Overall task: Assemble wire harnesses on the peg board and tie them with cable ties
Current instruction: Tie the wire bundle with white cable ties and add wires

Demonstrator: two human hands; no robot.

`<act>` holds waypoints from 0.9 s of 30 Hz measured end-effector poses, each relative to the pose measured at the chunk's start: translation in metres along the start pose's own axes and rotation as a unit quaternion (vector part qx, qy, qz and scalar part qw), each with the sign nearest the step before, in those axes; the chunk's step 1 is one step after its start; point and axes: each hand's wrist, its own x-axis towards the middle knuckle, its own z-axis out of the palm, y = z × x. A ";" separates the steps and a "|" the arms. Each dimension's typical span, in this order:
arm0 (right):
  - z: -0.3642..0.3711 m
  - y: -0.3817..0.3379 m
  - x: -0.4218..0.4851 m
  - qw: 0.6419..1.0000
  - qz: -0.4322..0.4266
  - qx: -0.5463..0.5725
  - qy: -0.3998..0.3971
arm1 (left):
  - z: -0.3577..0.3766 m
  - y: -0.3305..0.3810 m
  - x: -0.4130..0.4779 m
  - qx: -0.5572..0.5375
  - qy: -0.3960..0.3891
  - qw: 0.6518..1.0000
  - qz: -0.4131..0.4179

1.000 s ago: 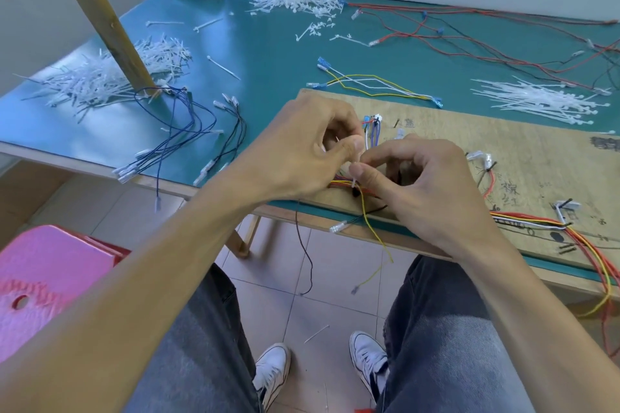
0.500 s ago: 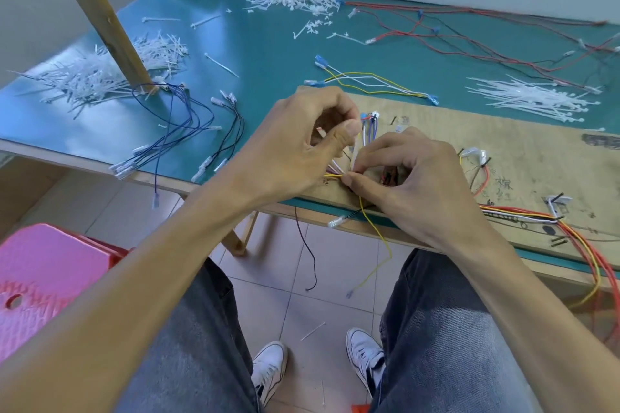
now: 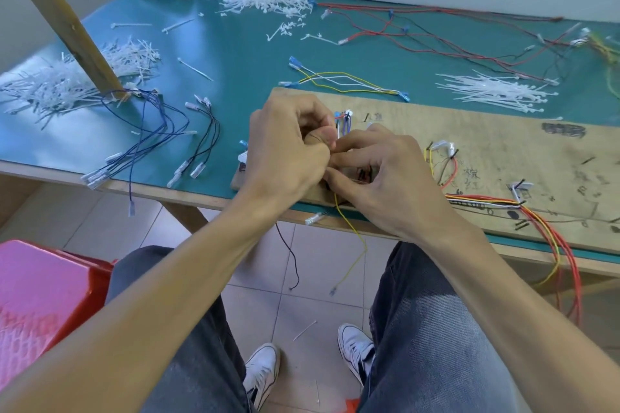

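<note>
The wire harness (image 3: 483, 202) lay along the near edge of the peg board (image 3: 503, 144) on the table (image 3: 235, 54), with its yellow wire (image 3: 352, 231) hanging off toward the floor. At the board's left end, the left hand (image 3: 288, 154) and right hand (image 3: 389, 184) pressed together, fingers curled, pinching its wires. Beyond them, loose cable ties (image 3: 489, 92) lay on the table.

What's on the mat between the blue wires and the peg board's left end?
A bundle of black wires with white connectors lies there, shown in the head view.
</note>
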 end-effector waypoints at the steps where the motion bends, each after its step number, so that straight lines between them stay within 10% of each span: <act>1: 0.001 0.001 -0.001 1.000 -0.011 -0.012 0.000 | 0.001 0.000 0.000 0.001 0.009 1.000 -0.002; 19: -0.046 -0.030 -0.013 0.984 0.016 -0.176 -0.039 | -0.013 0.040 0.000 0.160 -0.080 0.963 0.202; 27: -0.156 0.092 0.030 0.953 0.239 -0.184 0.028 | 0.006 0.052 0.012 0.364 -0.226 0.877 0.217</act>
